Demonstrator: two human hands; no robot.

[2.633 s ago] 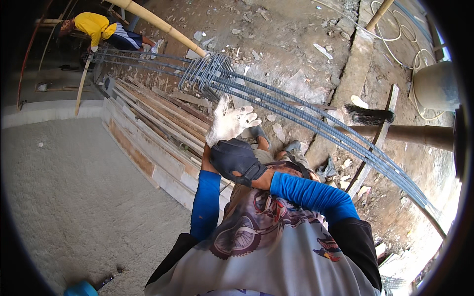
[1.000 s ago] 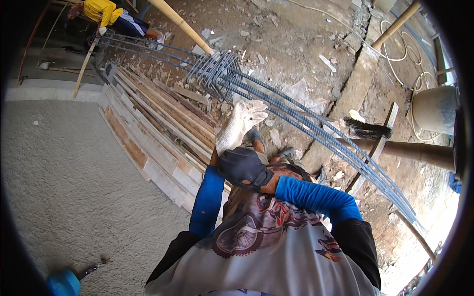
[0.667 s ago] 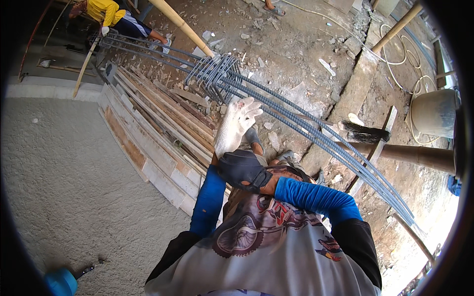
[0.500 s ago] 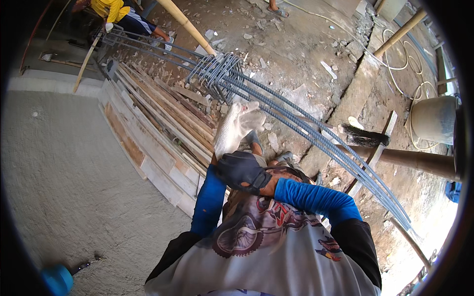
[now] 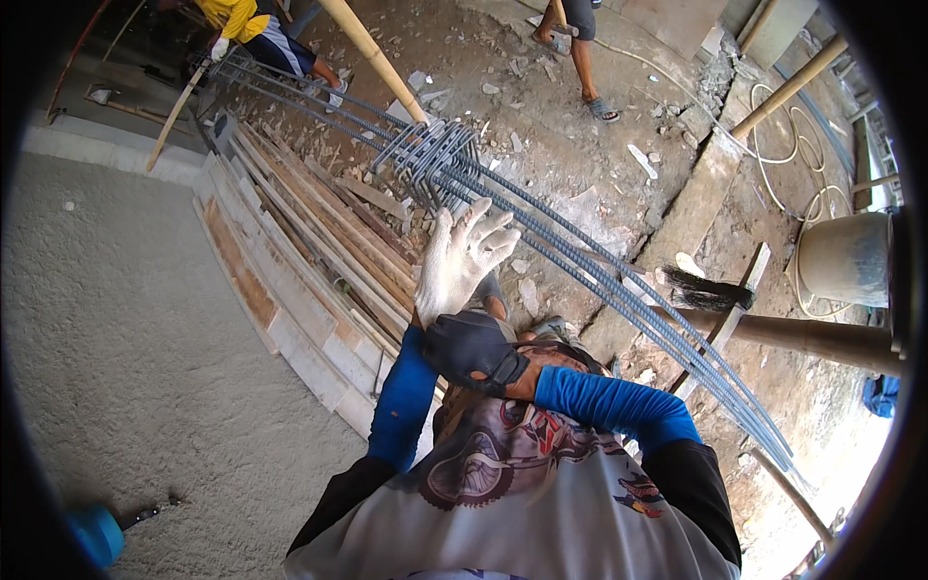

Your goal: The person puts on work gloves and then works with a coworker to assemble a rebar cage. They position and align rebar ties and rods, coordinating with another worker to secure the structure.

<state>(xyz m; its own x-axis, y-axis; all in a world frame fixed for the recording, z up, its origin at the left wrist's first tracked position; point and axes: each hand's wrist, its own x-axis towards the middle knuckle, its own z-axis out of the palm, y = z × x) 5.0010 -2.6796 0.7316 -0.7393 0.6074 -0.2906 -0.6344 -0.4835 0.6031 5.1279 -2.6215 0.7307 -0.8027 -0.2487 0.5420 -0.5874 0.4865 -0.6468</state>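
My left hand [image 5: 458,259] wears a white knit work glove, its fingers spread and slightly curled, holding nothing. Across its wrist lies my right hand [image 5: 472,350], in a dark glove with a wrist strap. The right fingers are wrapped round the cuff of the white glove; their tips are hidden behind the wrist. Just beyond the left fingertips runs a bundle of ribbed steel bars [image 5: 599,266]. A cluster of bent steel stirrups [image 5: 425,159] is gathered round the bars.
Wooden planks [image 5: 319,251] lie stacked at the left beside a grey cement surface [image 5: 174,358]. A bamboo pole [image 5: 377,63] rises behind the stirrups. Black tie wire [image 5: 710,288] hangs near a wooden crosspiece, by a bucket [image 5: 846,259]. Two people, one in a yellow sleeve [image 5: 230,17], are beyond.
The fingers of my left hand have spread apart, while my right hand stays at its wrist. At the back, a person's legs have come further into view.
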